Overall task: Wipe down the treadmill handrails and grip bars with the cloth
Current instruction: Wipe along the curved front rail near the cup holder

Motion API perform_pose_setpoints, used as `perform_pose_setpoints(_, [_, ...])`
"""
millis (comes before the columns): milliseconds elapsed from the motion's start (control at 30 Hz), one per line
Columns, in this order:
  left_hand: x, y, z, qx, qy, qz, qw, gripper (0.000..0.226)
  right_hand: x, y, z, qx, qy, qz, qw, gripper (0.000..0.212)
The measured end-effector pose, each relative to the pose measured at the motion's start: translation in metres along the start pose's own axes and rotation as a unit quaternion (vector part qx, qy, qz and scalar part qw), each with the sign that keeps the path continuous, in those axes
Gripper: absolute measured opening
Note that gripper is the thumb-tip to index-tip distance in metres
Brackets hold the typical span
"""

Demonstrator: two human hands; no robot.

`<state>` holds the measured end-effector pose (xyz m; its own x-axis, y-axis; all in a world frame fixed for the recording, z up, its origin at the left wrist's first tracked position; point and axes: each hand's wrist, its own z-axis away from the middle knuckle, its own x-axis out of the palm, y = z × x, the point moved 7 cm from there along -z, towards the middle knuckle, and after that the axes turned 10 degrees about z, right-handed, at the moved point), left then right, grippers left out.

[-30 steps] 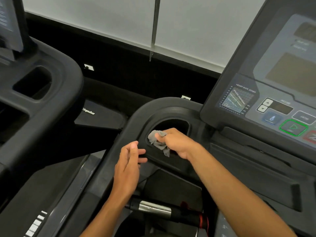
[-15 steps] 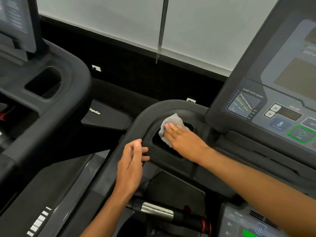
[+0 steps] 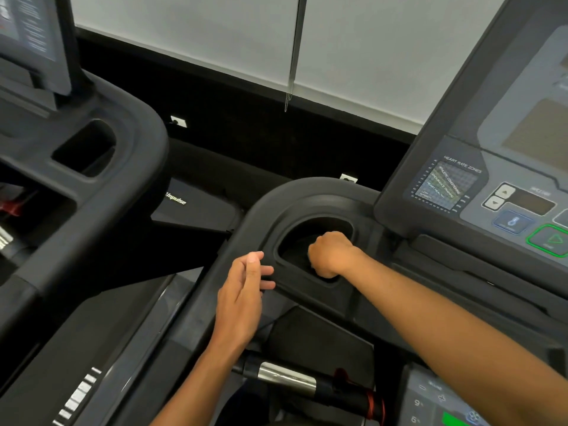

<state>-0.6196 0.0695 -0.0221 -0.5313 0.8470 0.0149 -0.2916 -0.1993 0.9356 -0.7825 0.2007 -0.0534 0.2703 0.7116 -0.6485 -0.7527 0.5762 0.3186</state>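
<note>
Right hand (image 3: 330,255) fisted down inside oval black plastic cup recess (image 3: 289,241); cloth hidden, grip contents unclear. Left hand (image 3: 242,299) loosely spread on recess rim.

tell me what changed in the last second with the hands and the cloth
The right hand went from wiping the rim down into the cup holder, now fisted; the cloth has dropped out of sight. The left hand stayed open on the console edge.
</note>
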Motion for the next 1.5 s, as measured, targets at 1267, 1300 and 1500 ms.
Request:
perform_pose_setpoints(1267, [0.039, 0.008, -0.020, 0.011, -0.074, -0.025, 0.997, 0.040, 0.069, -0.042, 0.112, 0.079, 0.353, -0.085, 0.928, 0.063])
perform_pose_setpoints(1300, [0.039, 0.009, -0.021, 0.014, -0.075, -0.031, 0.997, 0.039, 0.062, -0.055, 0.107, 0.072, 0.347, -0.097, 0.930, 0.063])
perform_pose_setpoints(1500, [0.040, 0.028, -0.028, 0.053, -0.088, -0.102, 0.989, 0.018, 0.037, -0.073, 0.105, 0.007, 0.321, -0.161, 0.933, 0.065])
